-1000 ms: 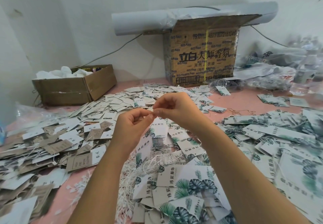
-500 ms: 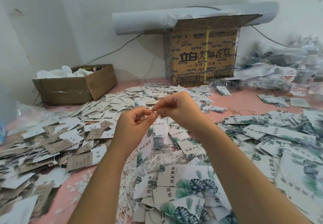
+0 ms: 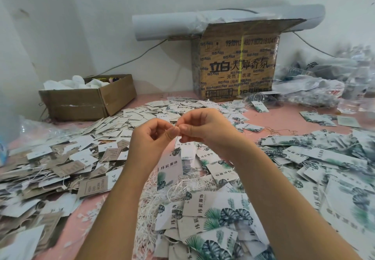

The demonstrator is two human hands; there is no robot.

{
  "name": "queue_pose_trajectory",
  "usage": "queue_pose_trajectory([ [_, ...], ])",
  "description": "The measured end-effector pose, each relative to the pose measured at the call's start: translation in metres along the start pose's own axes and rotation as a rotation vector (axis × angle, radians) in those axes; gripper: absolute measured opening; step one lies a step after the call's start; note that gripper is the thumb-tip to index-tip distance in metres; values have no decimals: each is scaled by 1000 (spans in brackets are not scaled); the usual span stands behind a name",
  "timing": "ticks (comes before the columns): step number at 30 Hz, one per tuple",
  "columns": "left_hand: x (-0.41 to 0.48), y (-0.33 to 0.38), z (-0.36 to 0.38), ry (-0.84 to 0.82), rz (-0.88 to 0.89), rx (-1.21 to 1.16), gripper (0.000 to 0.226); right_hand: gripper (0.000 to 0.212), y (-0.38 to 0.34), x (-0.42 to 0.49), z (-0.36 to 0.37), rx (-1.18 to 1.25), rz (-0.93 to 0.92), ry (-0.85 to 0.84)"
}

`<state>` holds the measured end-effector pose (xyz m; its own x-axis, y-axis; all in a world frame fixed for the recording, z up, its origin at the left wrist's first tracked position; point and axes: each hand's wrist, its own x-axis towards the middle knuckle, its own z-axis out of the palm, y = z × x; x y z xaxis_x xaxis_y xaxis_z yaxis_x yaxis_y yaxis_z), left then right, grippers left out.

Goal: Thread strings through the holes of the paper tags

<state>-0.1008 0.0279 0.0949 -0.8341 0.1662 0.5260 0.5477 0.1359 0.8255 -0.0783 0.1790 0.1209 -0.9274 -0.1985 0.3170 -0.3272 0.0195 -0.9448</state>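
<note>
Risk: left hand (image 3: 154, 138) and right hand (image 3: 205, 130) both pinch the thin string (image 3: 178, 139) at the fingertips, tag (image 3: 169, 167) dangling below over the pile (image 3: 213, 213), so a slipped pinch could let the string slide back out of the hole.

Left grip (image 3: 154, 138), right grip (image 3: 205, 128) bare. Forearms (image 3: 113, 209) bare down to frame edge. Thumbnails (image 3: 172, 133) short, plain.

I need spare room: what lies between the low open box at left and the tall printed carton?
Head view: a bare strip of pink table, with a grey cable running behind it.
</note>
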Motion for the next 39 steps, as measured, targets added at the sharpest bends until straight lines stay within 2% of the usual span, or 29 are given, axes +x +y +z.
queue_pose_trajectory([
  [8, 2, -3, 4, 7, -52, 43, 42, 20, -9, -2, 9, -66, 40, -63],
  [12, 1, -4, -3, -158, -100, -4, 86, 20, -12, -1, 14, -82, 4, 6],
  [13, 1, -3, -6, -220, -124, -1, 85, 20, -13, -1, 15, -75, -10, 26],
  [16, 0, -3, -8, -386, -226, 72, 59, 20, -13, -1, 12, 8, -52, 81],
  [18, -1, -7, -7, -421, -259, 138, 54, 18, -13, -2, 8, 84, -70, 121],
  [22, 1, -11, -7, -353, -282, 35, 44, 15, -15, 0, -4, 188, -105, 249],
  [24, 1, -7, -9, -300, -259, -73, 51, 17, -13, 1, -10, 166, -108, 332],
  [26, 2, -2, -9, -220, -223, -188, 61, 20, -10, 1, -14, 26, -68, 350],
  [29, 2, 3, -5, -75, -161, -312, 61, 22, -5, 2, -8, -186, 15, 259],
  [33, 3, 4, -3, 49, -91, -315, 57, 16, -6, 2, 1, -4, 23, 97],
  [35, 4, 4, -3, 82, -63, -306, 55, 15, -6, 0, 1, -49, 14, 41],
  [39, 2, 2, 2, 57, -52, -250, 48, 13, -6, -2, -3, -265, 33, 56],
])
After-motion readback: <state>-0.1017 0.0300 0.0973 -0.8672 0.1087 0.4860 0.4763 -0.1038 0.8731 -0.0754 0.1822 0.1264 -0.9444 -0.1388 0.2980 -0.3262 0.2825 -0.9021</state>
